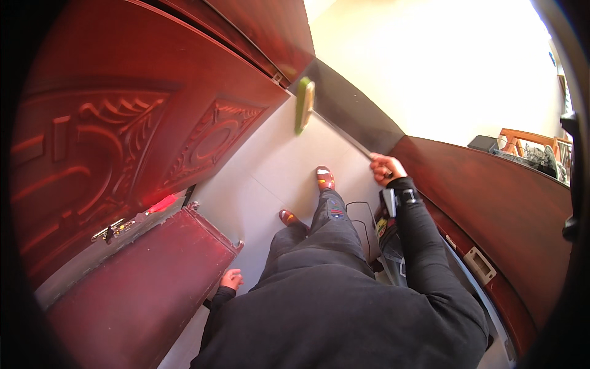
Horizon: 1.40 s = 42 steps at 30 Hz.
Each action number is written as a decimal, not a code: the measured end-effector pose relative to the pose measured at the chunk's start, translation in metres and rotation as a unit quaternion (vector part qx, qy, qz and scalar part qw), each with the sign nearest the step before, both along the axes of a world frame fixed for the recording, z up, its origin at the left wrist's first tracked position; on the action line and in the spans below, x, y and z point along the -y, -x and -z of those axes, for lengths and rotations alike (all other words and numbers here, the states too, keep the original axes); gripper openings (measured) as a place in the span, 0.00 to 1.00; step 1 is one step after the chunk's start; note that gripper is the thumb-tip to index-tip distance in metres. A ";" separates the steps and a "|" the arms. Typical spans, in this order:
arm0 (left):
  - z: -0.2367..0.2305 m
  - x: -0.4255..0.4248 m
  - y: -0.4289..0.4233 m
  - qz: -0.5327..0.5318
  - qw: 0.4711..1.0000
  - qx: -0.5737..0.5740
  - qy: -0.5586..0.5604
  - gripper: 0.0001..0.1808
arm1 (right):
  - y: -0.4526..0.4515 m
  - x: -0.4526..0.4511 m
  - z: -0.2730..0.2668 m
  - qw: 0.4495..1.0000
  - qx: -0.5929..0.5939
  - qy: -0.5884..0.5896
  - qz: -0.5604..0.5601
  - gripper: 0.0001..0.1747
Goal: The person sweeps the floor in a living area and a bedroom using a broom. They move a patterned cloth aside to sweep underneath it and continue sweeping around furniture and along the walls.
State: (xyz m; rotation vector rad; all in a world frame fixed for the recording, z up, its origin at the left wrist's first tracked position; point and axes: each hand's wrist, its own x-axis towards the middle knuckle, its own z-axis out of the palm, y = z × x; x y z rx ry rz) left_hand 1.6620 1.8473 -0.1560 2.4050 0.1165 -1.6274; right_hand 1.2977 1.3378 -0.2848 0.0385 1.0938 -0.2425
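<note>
My right hand (387, 167) is closed around the thin handle (343, 133) of a broom, out ahead of me on the right. The broom head (304, 106), green and cream and somewhat blurred, lies at the handle's far end near the dark skirting of the wall. Whether its bristles touch the floor, I cannot tell. Low on the left, my left hand (232, 279) hangs beside the corner of a worn dark-red table or cabinet (161, 267). Its fingers are loosely bent, with nothing visible in them.
A carved red door (221, 129) stands at left, its metal handle (108, 230) near the dark-red furniture. Pale tiles (258, 166) lie around my slippers (325, 177). A red-brown panel (498, 207) runs along the right. A wire frame (359, 203) and bag-like items (389, 240) stand by my right leg.
</note>
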 end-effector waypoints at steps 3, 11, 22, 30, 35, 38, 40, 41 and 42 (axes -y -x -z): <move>0.006 -0.008 0.002 0.009 1.000 -0.011 -0.003 0.17 | 0.017 0.046 0.021 0.998 -0.003 0.027 0.061 0.02; 0.007 0.004 0.001 -0.011 1.000 -0.003 0.003 0.16 | -0.051 0.081 0.015 0.923 -0.191 0.331 -0.050 0.05; 0.024 0.031 0.001 0.033 0.999 -0.023 0.026 0.16 | 0.009 -0.095 -0.098 0.995 0.095 -0.001 -0.028 0.09; 0.026 0.061 -0.006 0.043 0.998 -0.006 0.039 0.17 | 0.073 -0.034 -0.066 0.996 -0.069 0.018 0.053 0.05; 0.039 0.023 -0.013 0.080 0.992 -0.052 0.082 0.18 | 0.060 0.040 -0.029 0.991 -0.075 0.108 0.014 0.04; 0.042 0.014 -0.028 0.067 0.994 -0.054 0.073 0.18 | 0.001 0.035 -0.017 0.934 -0.236 0.249 -0.103 0.09; 0.044 0.017 -0.040 0.062 0.995 -0.043 0.069 0.18 | -0.037 0.005 -0.024 0.893 -0.300 0.304 -0.141 0.19; 0.046 0.020 -0.046 0.050 0.995 -0.039 0.071 0.18 | -0.050 -0.016 -0.033 0.879 -0.320 0.312 -0.167 0.25; 0.048 0.024 -0.052 0.028 0.996 -0.042 0.073 0.18 | -0.058 -0.033 -0.044 0.913 -0.266 0.287 -0.118 0.23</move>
